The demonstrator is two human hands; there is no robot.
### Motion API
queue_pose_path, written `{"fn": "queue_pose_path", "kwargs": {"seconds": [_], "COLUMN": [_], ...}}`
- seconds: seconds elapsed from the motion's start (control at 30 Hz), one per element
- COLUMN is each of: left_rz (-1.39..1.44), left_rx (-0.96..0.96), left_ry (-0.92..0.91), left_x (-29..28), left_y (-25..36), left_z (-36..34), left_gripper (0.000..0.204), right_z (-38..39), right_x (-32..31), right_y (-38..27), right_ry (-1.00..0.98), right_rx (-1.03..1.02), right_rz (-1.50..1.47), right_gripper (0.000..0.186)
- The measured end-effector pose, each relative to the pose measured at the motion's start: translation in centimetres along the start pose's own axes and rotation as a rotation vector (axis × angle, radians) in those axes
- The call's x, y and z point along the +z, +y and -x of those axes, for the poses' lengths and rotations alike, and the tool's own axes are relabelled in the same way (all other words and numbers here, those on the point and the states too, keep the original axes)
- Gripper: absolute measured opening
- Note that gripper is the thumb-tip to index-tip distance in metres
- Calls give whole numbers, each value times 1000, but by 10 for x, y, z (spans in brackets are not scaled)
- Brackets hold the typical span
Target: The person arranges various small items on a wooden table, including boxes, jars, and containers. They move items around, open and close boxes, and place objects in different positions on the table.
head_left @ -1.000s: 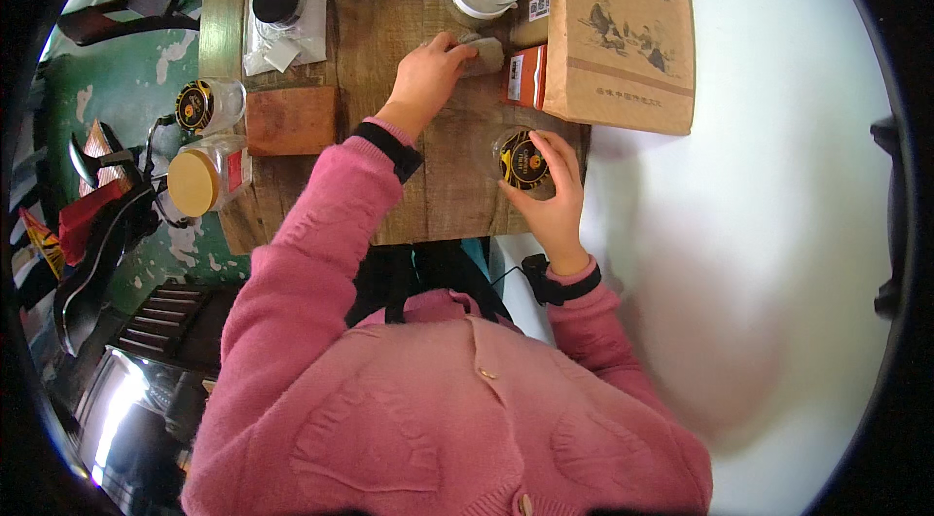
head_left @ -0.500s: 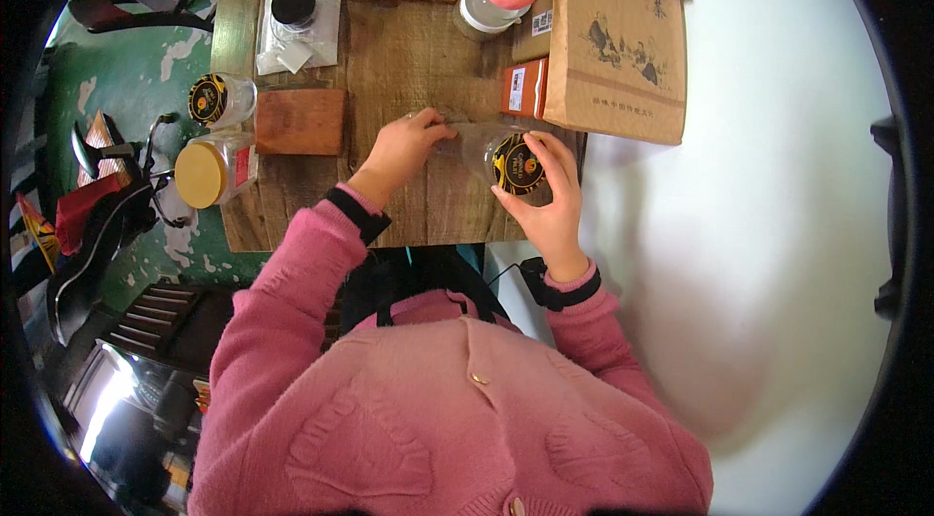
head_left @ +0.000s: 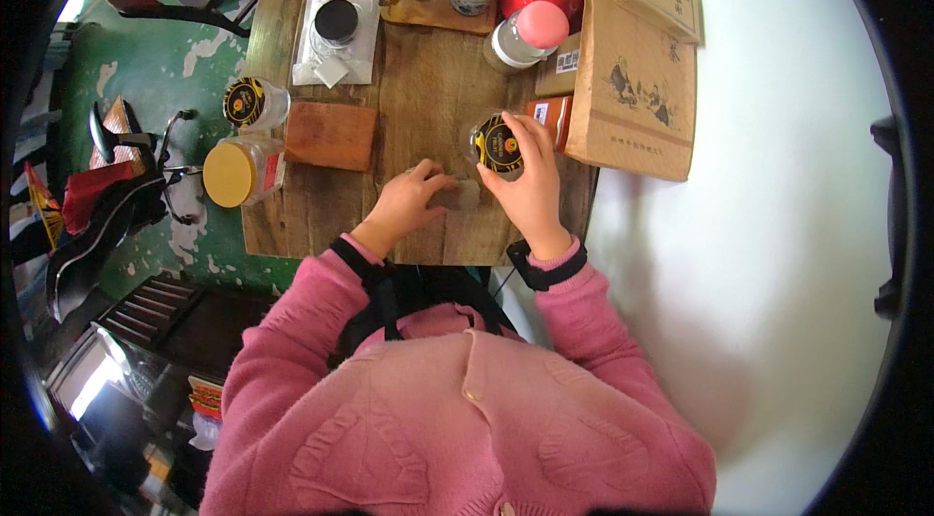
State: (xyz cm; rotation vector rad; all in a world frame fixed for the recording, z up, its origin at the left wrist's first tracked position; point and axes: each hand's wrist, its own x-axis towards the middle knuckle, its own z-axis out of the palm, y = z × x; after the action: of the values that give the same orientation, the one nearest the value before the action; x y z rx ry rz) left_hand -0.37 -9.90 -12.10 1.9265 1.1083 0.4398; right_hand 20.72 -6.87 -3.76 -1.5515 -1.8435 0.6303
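Observation:
My right hand (head_left: pixel 528 176) is wrapped round a clear jar with a black-and-yellow lid (head_left: pixel 498 143), its thumb and fingers at the lid's sides. The palm hides part of the jar. Left of it, low over the wooden table (head_left: pixel 418 78), my left hand (head_left: pixel 407 202) has thumb and fingers apart. A faint see-through patch (head_left: pixel 466 195) lies just beyond its fingertips; what it is I cannot make out. Nearest on the left hand's far side is a reddish-brown wooden block (head_left: pixel 331 136).
At the left edge stand a second black-lidded jar (head_left: pixel 245 104) and a yellow-lidded jar (head_left: pixel 232 173). Farther back are a black-lidded container (head_left: pixel 337 22), a tea tray (head_left: pixel 438 15) with cups, and a pink-lidded jar (head_left: pixel 541 25). A paper bag (head_left: pixel 632 98) and orange box (head_left: pixel 552 117) line the right edge.
The view has shifted. Against the table, my right hand has carried the jar left and farther away. My left hand has come nearer to me, and its fingers have spread.

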Motion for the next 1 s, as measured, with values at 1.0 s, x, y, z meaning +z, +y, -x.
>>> {"fn": "queue_pose_path", "kwargs": {"seconds": [1.0], "left_rz": [329], "left_rx": [-120], "left_ry": [253], "left_x": [3], "left_y": [1], "left_z": [-96], "left_gripper": [82], "right_z": [-54], "right_x": [43], "right_y": [43], "right_ry": [120], "right_rx": [93], "right_rz": [99], "right_gripper": [76]}}
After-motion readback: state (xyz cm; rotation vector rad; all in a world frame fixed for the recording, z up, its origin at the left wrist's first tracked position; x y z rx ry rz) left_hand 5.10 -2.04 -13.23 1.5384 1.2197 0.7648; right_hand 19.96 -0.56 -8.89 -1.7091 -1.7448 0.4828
